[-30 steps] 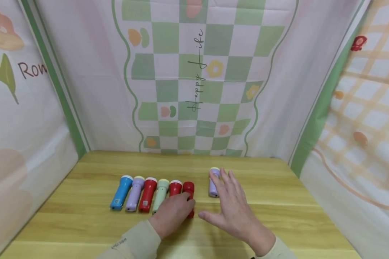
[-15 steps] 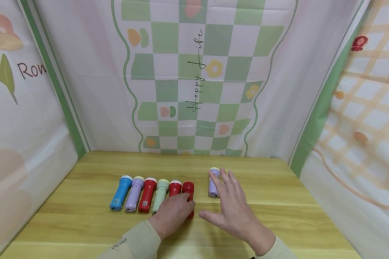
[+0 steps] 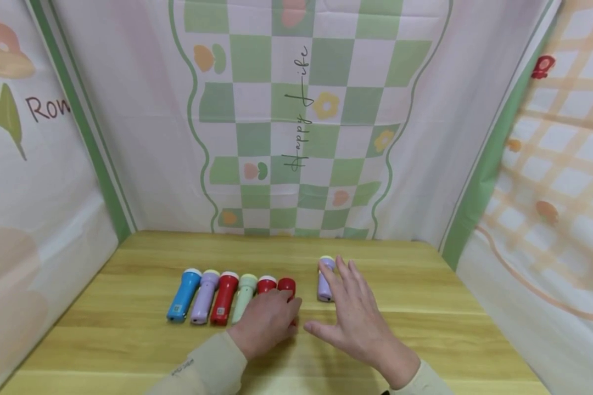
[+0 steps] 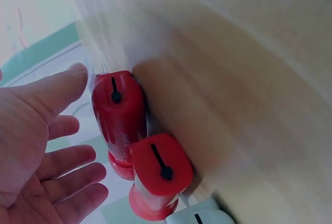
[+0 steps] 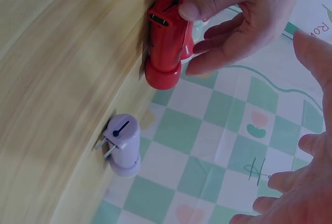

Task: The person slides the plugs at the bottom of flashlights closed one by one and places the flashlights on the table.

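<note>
In the head view, several flashlights lie side by side. At the row's right end is an all-red flashlight (image 3: 286, 286), partly hidden by my left hand (image 3: 267, 322). The left wrist view shows that hand with fingers spread loosely, the thumb close to the end of the red flashlight (image 4: 122, 115) and not wrapped round it. A red flashlight with a white rim (image 3: 266, 285) lies beside it. My right hand (image 3: 358, 323) hovers with straight, spread fingers near a separate purple flashlight (image 3: 324, 286). Metal prongs (image 5: 107, 147) stick out of that flashlight in the right wrist view.
Further left in the row lie a pale green flashlight (image 3: 244, 299), a red one (image 3: 224, 299), a purple one (image 3: 205, 299) and a blue one (image 3: 184, 297). The wooden table (image 3: 400, 274) is enclosed by a patterned cloth backdrop (image 3: 296, 137) and side cloths.
My left hand has loosened from the all-red flashlight and risen slightly, its fingers spreading. The right hand and the flashlights look unmoved.
</note>
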A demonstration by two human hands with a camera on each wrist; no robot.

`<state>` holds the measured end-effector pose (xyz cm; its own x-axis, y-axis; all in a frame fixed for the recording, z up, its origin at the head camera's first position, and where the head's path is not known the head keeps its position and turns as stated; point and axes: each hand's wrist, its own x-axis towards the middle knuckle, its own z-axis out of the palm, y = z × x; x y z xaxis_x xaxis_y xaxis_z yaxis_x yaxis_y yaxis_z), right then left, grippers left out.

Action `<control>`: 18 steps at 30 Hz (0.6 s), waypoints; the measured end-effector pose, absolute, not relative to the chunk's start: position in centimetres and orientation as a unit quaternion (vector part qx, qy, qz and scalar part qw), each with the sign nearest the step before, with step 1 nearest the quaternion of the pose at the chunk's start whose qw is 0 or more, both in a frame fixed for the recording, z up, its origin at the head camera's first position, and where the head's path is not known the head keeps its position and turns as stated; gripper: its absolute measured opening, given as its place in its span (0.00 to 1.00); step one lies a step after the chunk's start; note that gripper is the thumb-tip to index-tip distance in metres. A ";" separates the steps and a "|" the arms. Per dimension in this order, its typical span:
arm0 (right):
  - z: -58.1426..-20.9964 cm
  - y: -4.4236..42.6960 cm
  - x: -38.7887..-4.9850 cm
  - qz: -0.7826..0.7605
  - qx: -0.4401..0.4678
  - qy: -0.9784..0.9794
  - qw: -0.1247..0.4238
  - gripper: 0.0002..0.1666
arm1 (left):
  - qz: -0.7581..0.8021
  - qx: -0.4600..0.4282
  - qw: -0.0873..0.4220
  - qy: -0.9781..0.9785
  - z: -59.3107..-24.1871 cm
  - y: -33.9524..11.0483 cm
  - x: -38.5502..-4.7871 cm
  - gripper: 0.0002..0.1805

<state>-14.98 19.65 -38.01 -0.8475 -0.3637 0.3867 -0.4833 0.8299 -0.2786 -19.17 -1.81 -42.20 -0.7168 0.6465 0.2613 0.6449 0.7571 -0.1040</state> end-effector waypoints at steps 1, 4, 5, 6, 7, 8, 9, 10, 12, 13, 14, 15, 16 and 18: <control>-38.0 19.7 -15.0 0.181 0.222 -0.945 0.160 0.65 | 0.003 -0.350 0.155 -0.924 -42.2 -1.8 -19.3 0.19; -38.1 19.8 -15.0 0.167 0.219 -0.948 0.162 0.63 | 0.010 -0.356 0.185 -0.916 -42.2 -1.7 -19.6 0.19; -38.1 19.9 -15.0 0.162 0.219 -0.948 0.164 0.63 | 0.012 -0.357 0.190 -0.914 -42.2 -1.6 -19.8 0.19; -38.1 19.9 -15.0 0.157 0.219 -0.949 0.164 0.62 | 0.016 -0.359 0.190 -0.914 -42.2 -1.6 -19.9 0.20; -38.1 20.0 -15.0 0.150 0.219 -0.950 0.166 0.62 | 0.018 -0.360 0.188 -0.913 -42.1 -1.5 -20.0 0.21; -38.2 20.0 -14.9 0.145 0.221 -0.950 0.169 0.61 | 0.021 -0.362 0.188 -0.913 -42.1 -1.5 -20.1 0.23; -38.2 20.1 -14.9 0.138 0.221 -0.950 0.173 0.61 | 0.023 -0.363 0.188 -0.912 -42.1 -1.4 -20.2 0.24; -38.3 20.2 -14.9 0.134 0.222 -0.950 0.175 0.60 | 0.025 -0.364 0.190 -0.912 -42.1 -1.4 -20.4 0.25; -38.5 20.3 -15.0 0.123 0.224 -0.950 0.179 0.58 | 0.029 -0.365 0.195 -0.910 -42.2 -1.3 -20.6 0.25; -38.6 20.4 -15.0 0.121 0.224 -0.950 0.181 0.58 | 0.031 -0.366 0.197 -0.909 -42.2 -1.2 -20.7 0.25; -38.7 20.5 -15.0 0.118 0.223 -0.951 0.180 0.58 | 0.033 -0.366 0.199 -0.908 -42.3 -1.1 -20.8 0.25; -38.8 20.6 -15.1 0.116 0.222 -0.952 0.177 0.58 | 0.034 -0.366 0.199 -0.909 -42.3 -1.0 -21.0 0.25; -38.9 20.7 -15.1 0.115 0.220 -0.953 0.173 0.58 | 0.036 -0.365 0.198 -0.909 -42.3 -0.9 -21.1 0.26; -39.1 20.9 -15.2 0.113 0.215 -0.956 0.165 0.58 | 0.039 -0.362 0.193 -0.911 -42.3 -0.7 -21.3 0.27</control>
<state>-15.16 20.89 -39.07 -0.8533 -0.3735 0.3639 -0.4480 0.8822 -0.1451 -21.26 -0.65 -42.29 -0.6634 0.6746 0.3236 0.6447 0.7349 -0.2104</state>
